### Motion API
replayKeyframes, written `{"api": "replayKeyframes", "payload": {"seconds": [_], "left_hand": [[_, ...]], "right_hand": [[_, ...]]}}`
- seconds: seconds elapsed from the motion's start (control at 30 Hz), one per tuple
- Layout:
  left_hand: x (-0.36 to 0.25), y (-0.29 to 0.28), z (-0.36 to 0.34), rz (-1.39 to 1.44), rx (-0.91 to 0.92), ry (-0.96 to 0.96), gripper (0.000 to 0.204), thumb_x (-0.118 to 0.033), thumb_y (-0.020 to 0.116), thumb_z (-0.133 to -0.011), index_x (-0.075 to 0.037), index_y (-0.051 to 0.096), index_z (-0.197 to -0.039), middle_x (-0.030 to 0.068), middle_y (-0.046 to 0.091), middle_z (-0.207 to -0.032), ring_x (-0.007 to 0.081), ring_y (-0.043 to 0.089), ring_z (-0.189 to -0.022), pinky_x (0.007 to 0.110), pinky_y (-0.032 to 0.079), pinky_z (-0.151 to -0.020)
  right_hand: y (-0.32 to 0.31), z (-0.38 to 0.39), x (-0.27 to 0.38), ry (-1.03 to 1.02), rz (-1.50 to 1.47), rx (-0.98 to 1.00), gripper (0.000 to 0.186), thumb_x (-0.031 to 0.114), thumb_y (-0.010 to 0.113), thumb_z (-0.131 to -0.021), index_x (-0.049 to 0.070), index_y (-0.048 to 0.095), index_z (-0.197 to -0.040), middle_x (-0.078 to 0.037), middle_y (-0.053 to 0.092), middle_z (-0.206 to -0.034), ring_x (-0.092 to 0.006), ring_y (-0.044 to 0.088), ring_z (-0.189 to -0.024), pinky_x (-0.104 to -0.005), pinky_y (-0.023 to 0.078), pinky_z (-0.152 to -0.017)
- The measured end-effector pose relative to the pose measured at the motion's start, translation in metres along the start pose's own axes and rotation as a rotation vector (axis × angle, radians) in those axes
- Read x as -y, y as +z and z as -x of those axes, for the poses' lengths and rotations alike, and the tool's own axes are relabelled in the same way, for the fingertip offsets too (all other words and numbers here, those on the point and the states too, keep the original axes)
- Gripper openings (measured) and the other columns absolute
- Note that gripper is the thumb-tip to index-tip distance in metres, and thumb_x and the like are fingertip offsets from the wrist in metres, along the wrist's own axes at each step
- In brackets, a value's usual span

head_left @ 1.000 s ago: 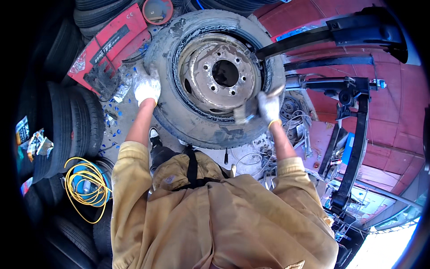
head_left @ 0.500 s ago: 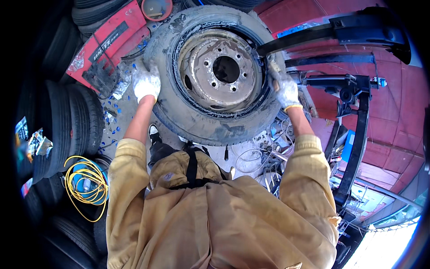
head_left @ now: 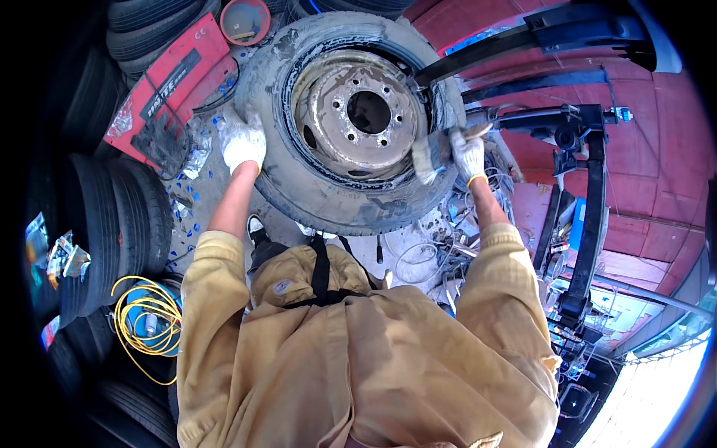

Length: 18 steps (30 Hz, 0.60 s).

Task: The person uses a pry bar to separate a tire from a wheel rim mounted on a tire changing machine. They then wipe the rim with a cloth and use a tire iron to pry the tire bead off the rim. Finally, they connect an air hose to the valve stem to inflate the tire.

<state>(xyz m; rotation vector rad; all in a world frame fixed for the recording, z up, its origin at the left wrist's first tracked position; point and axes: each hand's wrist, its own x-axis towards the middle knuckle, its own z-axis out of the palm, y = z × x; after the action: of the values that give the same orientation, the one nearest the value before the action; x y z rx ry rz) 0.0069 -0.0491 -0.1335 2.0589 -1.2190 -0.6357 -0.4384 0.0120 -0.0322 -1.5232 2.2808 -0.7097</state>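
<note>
A large truck tyre is in front of me, around a rusty steel wheel rim with a round centre hole and several bolt holes. Dark wet streaks ring the tyre's inner edge. My left hand, in a whitish work glove, lies with its fingers stretched out against the tyre's left side. In my gloved right hand is a wide brush, gripped by its wooden handle, its pale bristles at the right part of the tyre bead. A black machine arm reaches in from the right to the rim's edge.
Tyres stand stacked along the left, beside a coiled yellow hose. A red machine panel and a small red bucket are at the far left. Black machine framework rises at the right; cables litter the floor.
My right hand has turned and come nearer to me along the tyre's right side, bringing the brush clearly into sight. My left hand stays against the left side.
</note>
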Motion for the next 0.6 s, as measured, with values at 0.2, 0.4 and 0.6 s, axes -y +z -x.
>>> {"api": "replayKeyframes", "payload": {"seconds": [0.2, 0.4, 0.6], "left_hand": [[0.016, 0.002, -0.004, -0.083, -0.055, 0.102, 0.067, -0.044, 0.048, -0.101, -0.001, 0.037, -0.150, 0.0362, 0.052, -0.135, 0.0494, 0.053, -0.122, 0.051, 0.041, -0.106], [0.015, 0.007, 0.000, -0.085, -0.087, 0.080, 0.060, -0.042, 0.051, -0.100, -0.002, 0.042, -0.144, 0.0331, 0.056, -0.125, 0.0483, 0.056, -0.115, 0.052, 0.045, -0.099], [0.013, -0.001, -0.003, -0.047, -0.001, 0.046, 0.061, -0.040, 0.048, -0.102, 0.001, 0.040, -0.147, 0.0339, 0.048, -0.141, 0.0487, 0.046, -0.130, 0.050, 0.037, -0.111]], "right_hand": [[0.023, -0.040, 0.060, -0.679, 0.536, -0.276, 0.040, 0.020, 0.057, -0.096, 0.016, 0.060, -0.136, -0.017, 0.067, -0.108, -0.0389, 0.065, -0.095, -0.0459, 0.054, -0.080], [0.048, 0.022, 0.058, -0.478, 0.605, -0.048, 0.042, 0.019, 0.057, -0.092, 0.025, 0.065, -0.133, -0.019, 0.068, -0.108, -0.0402, 0.067, -0.095, -0.0474, 0.054, -0.088], [0.087, -0.016, 0.133, -0.552, 0.098, -0.431, 0.033, 0.019, 0.067, -0.093, 0.016, 0.068, -0.126, -0.016, 0.069, -0.092, -0.0380, 0.068, -0.082, -0.0465, 0.055, -0.071]]}}
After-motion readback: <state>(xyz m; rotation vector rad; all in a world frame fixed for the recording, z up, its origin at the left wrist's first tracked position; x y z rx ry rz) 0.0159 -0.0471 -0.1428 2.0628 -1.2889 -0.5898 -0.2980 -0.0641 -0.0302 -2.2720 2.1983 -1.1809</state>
